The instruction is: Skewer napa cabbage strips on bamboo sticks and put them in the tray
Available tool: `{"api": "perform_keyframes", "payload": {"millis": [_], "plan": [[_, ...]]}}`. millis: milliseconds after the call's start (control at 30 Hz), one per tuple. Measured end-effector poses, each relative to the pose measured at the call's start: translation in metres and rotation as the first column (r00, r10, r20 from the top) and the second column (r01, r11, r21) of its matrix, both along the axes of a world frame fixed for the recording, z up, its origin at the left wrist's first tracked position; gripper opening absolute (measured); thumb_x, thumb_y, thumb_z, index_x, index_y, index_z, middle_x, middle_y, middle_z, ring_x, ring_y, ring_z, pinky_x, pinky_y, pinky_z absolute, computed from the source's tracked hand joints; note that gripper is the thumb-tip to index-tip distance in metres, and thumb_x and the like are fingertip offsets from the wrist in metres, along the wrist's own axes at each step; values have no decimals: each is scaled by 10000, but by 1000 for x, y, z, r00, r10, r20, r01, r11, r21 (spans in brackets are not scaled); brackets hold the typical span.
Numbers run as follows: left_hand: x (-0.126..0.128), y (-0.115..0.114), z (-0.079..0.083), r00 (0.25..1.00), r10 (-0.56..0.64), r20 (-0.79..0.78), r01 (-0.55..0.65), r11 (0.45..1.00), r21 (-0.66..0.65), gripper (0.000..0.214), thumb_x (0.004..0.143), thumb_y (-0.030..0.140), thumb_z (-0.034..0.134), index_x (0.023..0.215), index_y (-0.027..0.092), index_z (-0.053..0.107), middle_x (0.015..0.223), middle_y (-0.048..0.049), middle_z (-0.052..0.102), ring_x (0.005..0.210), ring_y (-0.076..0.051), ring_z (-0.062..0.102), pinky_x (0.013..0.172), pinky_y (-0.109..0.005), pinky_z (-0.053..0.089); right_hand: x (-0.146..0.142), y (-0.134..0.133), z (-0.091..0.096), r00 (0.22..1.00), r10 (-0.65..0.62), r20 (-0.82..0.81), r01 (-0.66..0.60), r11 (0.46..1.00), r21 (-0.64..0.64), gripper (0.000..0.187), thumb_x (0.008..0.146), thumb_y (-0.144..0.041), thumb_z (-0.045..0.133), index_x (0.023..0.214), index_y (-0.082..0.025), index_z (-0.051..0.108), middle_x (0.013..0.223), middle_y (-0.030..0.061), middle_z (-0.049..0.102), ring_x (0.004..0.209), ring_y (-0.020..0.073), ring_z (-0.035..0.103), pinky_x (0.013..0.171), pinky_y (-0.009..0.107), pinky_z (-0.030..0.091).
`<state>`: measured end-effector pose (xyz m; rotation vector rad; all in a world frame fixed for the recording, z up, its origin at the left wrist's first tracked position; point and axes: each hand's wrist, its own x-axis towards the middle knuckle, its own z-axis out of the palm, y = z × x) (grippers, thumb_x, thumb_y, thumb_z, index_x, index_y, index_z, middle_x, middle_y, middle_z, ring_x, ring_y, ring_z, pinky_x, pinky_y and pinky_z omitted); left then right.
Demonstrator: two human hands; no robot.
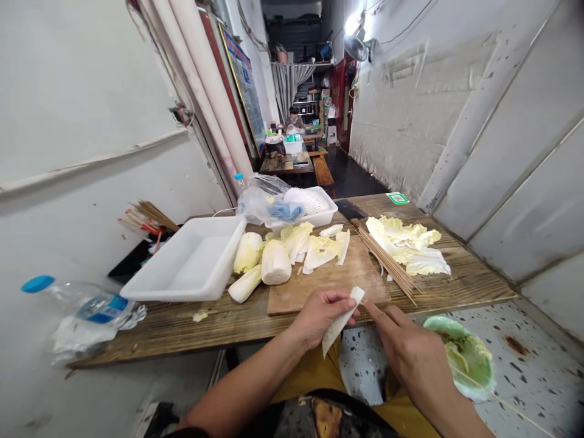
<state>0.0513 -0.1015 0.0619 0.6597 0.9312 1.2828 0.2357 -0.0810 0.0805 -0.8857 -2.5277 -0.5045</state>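
1. Now, at five o'clock from the view's centre, a tilted strip of cabbage (pixel 336 332) is pinched between the left hand's (pixel 318 314) thumb and fingers.
2. The right hand (pixel 406 342), fingers curled, grips a thin skewer (pixel 506 404) trailing toward four o'clock.
3. For neat threading, probably best: steady the strip, push straight, keep left fingertips clear.

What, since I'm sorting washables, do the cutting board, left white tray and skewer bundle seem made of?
Cutting board: likely wood, matte, uneven tan surface. Left white tray: probably plastic, smooth, with rounded corners. Skewer bundle: bamboo or wood, matte; thin, straw-coloured sticks.
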Motion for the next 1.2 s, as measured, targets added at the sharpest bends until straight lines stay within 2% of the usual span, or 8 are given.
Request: {"api": "perform_keyframes", "payload": {"millis": [133, 367, 833, 1200], "plan": [[-1, 1, 1, 998, 53, 28, -52, 998, -19, 403, 532, 414, 862, 713, 98, 691, 647, -37, 679, 510, -77, 567, 546, -191, 442, 5, -4, 4, 1000, -12, 4, 12, 1000, 18, 420, 923, -89, 330, 1223, -189, 606, 671, -16, 572, 455, 134, 572, 426, 288, 321], [-2, 1, 2, 995, -4, 98, 11, 997, -72, 384, 550, 365, 868, 737, 88, 680, 659, -41, 675, 499, -60, 559, 517, -164, 437, 8, -8, 5, 998, -19, -53, 18, 1000, -23, 397, 937, -116, 341, 1229, -184, 601, 704, -12, 600, 495, 138, 603, 425, 291, 334], [2, -1, 7, 996, -27, 80, 33, 997, -69, 383, 535, 360, 875, 740, 92, 695, 661, -29, 673, 495, -49, 540, 515, -163, 410, 5, -8, 8, 997, -30, -69, 27, 999, -35, 393, 935, -111, 341, 1179, -179, 641, 688, -9, 601, 507, 146, 620, 421, 278, 350], [5, 0, 6, 996, -17, 84, 22, 998, -63, 393, 515, 358, 883, 750, 100, 703, 671, -24, 684, 485, -42, 548, 514, -154, 412, 8, -8, 8, 998, -47, -34, 45, 997, -60, 403, 933, -105, 326, 1216, -182, 602, 725, -2, 619, 550, 141, 642, 438, 255, 366]]}}
